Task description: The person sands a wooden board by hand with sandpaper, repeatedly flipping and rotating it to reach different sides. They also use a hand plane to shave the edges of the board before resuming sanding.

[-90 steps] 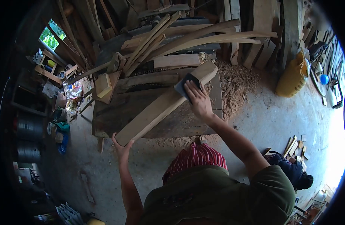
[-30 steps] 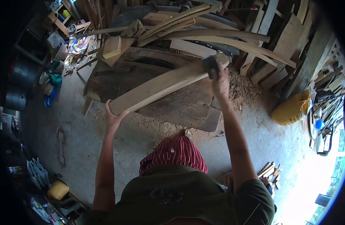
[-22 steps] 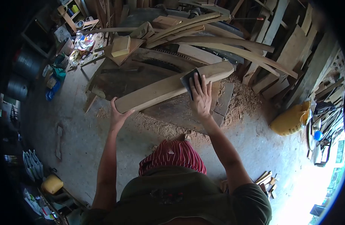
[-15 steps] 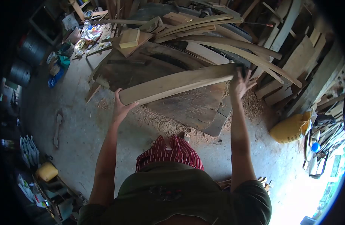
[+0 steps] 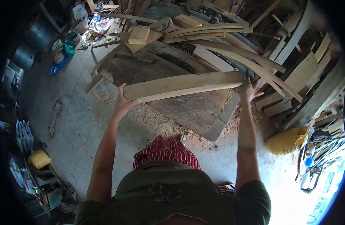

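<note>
A long, thick, slightly curved wooden beam (image 5: 183,84) spans the space between my hands, over a dark, sawdust-strewn work surface (image 5: 187,112). My left hand (image 5: 125,102) grips its left end, thumb along the near edge and fingers at the far side. At the beam's right end is my right hand (image 5: 249,91), touching it near the palm side, with its fingers spread outward. Behind the beam, a toothed saw blade (image 5: 176,62) shows in the work surface. A small light wood block (image 5: 138,35) rests on a flat board at the back left.
Curved wooden strips (image 5: 232,52) are piled at the back, and planks (image 5: 304,71) lean at the right. Sawdust (image 5: 161,125) covers the floor by the surface's front edge. A yellow sack (image 5: 287,141) lies at the right, a yellow container (image 5: 39,159) at the lower left.
The view has shifted, so the background sits differently. The beam's right end and my right hand appear lower and farther right, and the beam looks more level. My left hand still grips the left end.
</note>
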Demonstrator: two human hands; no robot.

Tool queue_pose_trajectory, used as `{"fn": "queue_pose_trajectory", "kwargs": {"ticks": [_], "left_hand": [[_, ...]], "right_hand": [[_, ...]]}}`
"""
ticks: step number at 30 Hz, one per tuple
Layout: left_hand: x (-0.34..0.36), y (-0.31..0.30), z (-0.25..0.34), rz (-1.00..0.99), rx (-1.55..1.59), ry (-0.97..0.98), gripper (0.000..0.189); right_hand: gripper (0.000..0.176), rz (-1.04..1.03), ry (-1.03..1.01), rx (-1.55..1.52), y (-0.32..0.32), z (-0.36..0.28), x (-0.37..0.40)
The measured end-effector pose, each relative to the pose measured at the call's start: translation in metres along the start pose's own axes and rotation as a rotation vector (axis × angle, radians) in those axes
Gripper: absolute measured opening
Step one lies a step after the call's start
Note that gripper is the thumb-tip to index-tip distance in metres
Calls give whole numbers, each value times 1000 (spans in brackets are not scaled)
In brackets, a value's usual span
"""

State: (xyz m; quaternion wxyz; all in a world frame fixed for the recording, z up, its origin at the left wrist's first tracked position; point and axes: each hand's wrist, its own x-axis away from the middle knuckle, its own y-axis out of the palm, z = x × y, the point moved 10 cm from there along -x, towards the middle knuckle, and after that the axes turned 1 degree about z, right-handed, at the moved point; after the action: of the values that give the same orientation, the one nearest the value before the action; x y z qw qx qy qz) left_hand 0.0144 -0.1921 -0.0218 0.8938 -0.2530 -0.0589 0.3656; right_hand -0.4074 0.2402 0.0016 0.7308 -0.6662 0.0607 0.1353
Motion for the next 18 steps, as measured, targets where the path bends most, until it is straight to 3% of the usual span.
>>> {"fn": "queue_pose_trajectory", "kwargs": {"ticks": [2, 4, 6, 7, 9, 10, 12, 15, 16, 18], "left_hand": [[-1, 3, 1, -26, 30, -6, 96], [-4, -1, 0, 8, 18, 19, 96], [1, 0, 1, 16, -1, 28, 96], [1, 1, 0, 2, 1, -6, 96], [-1, 0, 0, -7, -8, -35, 96], [-1, 2, -3, -24, 4, -32, 95], [-3, 3, -3, -35, 4, -29, 95], [-4, -5, 1, -46, -30, 19, 94], [-5, -3, 0, -143, 23, 7, 94], [-5, -4, -2, -232, 78, -22, 94]], "right_hand": [[44, -127, 27, -182, 74, 45, -38], [47, 34, 211, -488, 6, 47, -13], [49, 268, 171, -465, -13, 40, -4], [49, 256, 161, -462, -11, 39, 1], [47, 387, -220, -390, -95, -25, 33], [47, 381, -221, -401, -99, -30, 32], [42, 467, -555, -464, -114, -67, 46], [40, 398, -598, -537, -61, -82, 46], [41, 348, -595, -575, -43, -86, 46], [38, 335, -556, -587, -50, -99, 51]]}}
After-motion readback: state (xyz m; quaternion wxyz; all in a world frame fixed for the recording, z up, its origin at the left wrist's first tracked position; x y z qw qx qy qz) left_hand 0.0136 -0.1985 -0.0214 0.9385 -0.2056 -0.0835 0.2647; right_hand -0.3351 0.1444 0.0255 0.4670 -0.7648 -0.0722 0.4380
